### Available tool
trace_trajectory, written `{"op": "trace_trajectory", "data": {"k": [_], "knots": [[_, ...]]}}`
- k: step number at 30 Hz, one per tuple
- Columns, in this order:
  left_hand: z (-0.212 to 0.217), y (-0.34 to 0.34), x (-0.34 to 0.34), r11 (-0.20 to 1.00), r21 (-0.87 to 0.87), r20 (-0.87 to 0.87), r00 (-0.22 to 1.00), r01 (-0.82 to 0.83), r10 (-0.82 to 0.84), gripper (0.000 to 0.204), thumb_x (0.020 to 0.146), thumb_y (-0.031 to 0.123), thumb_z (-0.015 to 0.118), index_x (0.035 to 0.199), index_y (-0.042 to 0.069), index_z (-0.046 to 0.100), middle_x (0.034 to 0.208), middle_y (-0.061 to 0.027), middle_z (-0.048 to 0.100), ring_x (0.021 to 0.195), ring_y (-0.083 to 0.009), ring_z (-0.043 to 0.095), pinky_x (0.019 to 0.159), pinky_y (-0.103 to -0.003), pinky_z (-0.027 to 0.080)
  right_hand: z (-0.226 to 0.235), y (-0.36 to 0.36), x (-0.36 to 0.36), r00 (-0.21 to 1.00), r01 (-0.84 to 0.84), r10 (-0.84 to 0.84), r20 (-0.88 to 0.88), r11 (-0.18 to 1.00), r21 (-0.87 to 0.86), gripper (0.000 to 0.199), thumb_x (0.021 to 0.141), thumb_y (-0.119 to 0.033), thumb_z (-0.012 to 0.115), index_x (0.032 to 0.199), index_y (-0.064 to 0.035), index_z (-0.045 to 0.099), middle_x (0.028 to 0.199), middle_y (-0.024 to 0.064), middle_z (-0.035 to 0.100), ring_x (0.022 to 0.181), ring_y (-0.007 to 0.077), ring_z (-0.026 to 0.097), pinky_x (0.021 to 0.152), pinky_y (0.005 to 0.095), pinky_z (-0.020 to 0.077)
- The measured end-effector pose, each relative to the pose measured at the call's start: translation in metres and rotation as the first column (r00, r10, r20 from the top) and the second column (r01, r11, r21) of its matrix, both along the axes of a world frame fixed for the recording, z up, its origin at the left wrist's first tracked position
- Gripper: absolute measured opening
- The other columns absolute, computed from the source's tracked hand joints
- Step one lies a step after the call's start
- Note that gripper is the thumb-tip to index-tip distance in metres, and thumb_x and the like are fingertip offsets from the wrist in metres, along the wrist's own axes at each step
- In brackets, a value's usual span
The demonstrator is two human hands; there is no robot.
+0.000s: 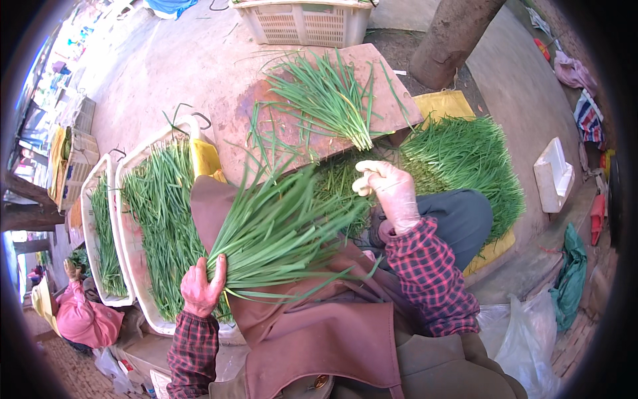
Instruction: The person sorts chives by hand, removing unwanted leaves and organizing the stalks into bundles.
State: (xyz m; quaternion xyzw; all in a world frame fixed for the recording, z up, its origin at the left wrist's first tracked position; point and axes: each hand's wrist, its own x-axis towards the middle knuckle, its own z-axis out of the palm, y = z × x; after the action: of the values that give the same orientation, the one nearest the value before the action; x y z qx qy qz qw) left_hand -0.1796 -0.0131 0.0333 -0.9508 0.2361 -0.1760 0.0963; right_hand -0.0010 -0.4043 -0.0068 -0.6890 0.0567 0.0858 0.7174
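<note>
A loose bunch of long, flat-leaved chives (pixel 279 233) fans out across my lap, its cut ends toward the left. Around those ends my left hand (pixel 202 286) is closed. My right hand (pixel 391 189) is raised beyond the leaf tips, its pale-covered fingers bent and somewhat apart, with nothing seen in them. Past it lies another pile of chives (pixel 325 93) on a low, worn board (pixel 226 120). Trimmed scraps (pixel 339 186) lie below the board's near edge. A brown apron (pixel 319 339) covers my lap.
On the left stand two white crates (pixel 126 226) of chives. A thick stack of chives (pixel 465 173) lies on yellow sacking (pixel 444 105) at right. Beyond the board are a tree trunk (pixel 452 43) and a pale crate (pixel 302 25). A person in pink (pixel 86 316) sits at lower left.
</note>
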Motion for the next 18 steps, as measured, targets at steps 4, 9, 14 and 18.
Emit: {"op": "trace_trajectory", "data": {"k": [4, 9, 14, 18], "knots": [[-0.002, 0.012, 0.0, 0.998, 0.032, 0.011, 0.999, 0.045, -0.045, 0.051, 0.079, 0.006, 0.067, 0.128, 0.018, 0.063, 0.102, -0.0189, 0.063, 0.066, -0.0225, 0.058, 0.053, -0.032, 0.046, 0.025, -0.01, 0.004, 0.982, -0.187, 0.183, -0.043, 0.92, -0.345, 0.016, 0.093, -0.014, 0.07, 0.1, -0.0002, 0.073, 0.073, 0.0052, 0.072, 0.069, 0.0101, 0.065, 0.069, 0.0268, 0.0512], [0.006, 0.013, 0.001, 0.996, 0.028, 0.011, 0.996, 0.086, -0.086, 0.05, 0.079, 0.007, 0.067, 0.126, 0.021, 0.065, 0.101, -0.017, 0.063, 0.066, -0.0212, 0.058, 0.053, -0.031, 0.046, 0.046, 0.006, 0.002, 0.946, -0.054, 0.126, 0.298, 0.97, -0.237, 0.018, 0.089, -0.012, 0.075, 0.104, -0.0037, 0.076, 0.104, 0.0081, 0.073, 0.092, 0.0161, 0.067, 0.084, 0.0293, 0.0523], [0.012, 0.011, 0.002, 0.994, 0.057, -0.011, 0.995, 0.096, -0.096, 0.051, 0.078, 0.007, 0.067, 0.127, 0.022, 0.064, 0.1, -0.0166, 0.063, 0.066, -0.0205, 0.058, 0.054, -0.03, 0.046, 0.067, 0.036, -0.008, 0.732, -0.155, 0.414, 0.542, 0.875, -0.458, 0.023, 0.086, -0.016, 0.077, 0.105, -0.0042, 0.072, 0.097, 0.011, 0.07, 0.093, 0.0267, 0.067, 0.085, 0.0363, 0.0536], [0.01, 0.008, 0.004, 0.991, 0.054, -0.022, 0.993, 0.119, -0.118, 0.052, 0.076, 0.005, 0.069, 0.126, 0.019, 0.065, 0.1, -0.0174, 0.063, 0.067, -0.022, 0.059, 0.053, -0.031, 0.046, 0.047, 0.052, 0.002, 0.662, -0.21, 0.566, 0.491, 0.769, -0.604, 0.036, 0.083, -0.035, 0.077, 0.1, -0.0043, 0.069, 0.088, 0.0133, 0.065, 0.084, 0.0305, 0.064, 0.079, 0.0429, 0.0501]]}}
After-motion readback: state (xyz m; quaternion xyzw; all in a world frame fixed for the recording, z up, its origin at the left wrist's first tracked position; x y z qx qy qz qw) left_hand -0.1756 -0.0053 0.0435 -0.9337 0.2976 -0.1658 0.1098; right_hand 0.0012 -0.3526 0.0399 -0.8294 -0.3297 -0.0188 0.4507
